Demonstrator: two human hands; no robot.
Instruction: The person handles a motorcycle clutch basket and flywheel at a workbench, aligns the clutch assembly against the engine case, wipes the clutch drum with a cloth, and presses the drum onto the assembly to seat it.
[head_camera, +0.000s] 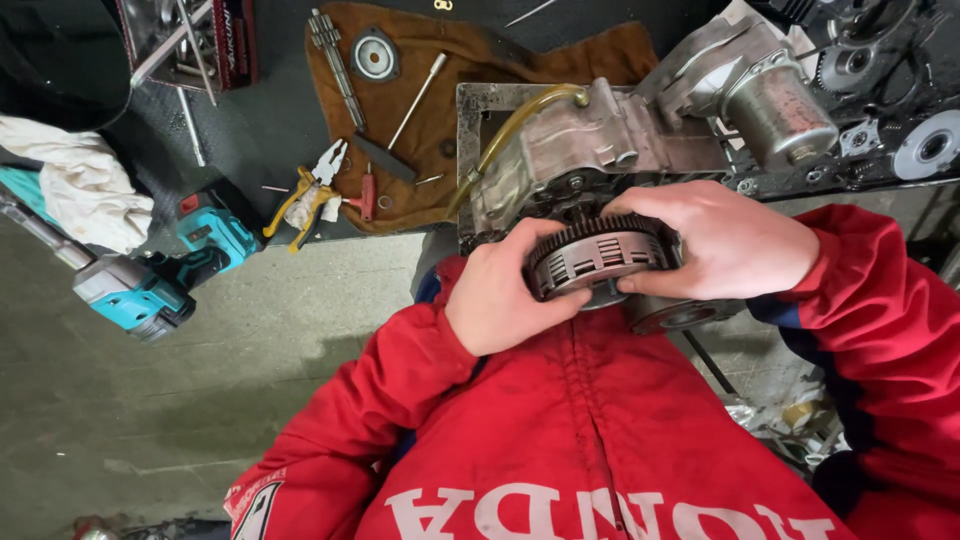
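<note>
A round toothed clutch basket, grey metal with slots around its rim, sits against the near side of a dirty engine case. My left hand grips the basket's left edge, thumb across its rim. My right hand wraps its right side, fingers curled over the top. Both sleeves are red. A yellowish hose curves off the engine's left end. The engine's cylindrical metal end points to the upper right.
A brown cloth holds a shaft, a round bearing plate, a rod and a small screwdriver. Yellow-handled pliers lie at its edge. A teal cordless impact tool and white rag lie left on the concrete floor. Gears and parts are at upper right.
</note>
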